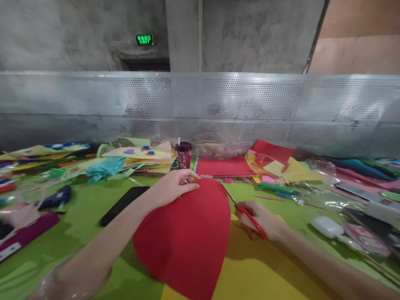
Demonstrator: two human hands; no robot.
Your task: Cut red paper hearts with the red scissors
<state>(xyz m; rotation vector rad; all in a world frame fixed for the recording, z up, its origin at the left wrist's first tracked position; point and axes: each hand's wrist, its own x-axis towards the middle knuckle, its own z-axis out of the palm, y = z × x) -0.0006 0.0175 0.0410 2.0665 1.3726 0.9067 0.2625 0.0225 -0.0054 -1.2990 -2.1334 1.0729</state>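
Well, "EXIT" glows green on the wall sign (pixel 144 39); toward the green table's (pixel 81 212) near edge, the left hand (pixel 181 184) pinches smooth, curved-edged red paper (pixel 187 237), the right hand (pixel 263 216) grips red-handled scissors (pixel 251 219).

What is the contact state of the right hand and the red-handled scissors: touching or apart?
Touching. The head view shows it: the right hand grips the red-handled scissors, its fingers bent around the handle.
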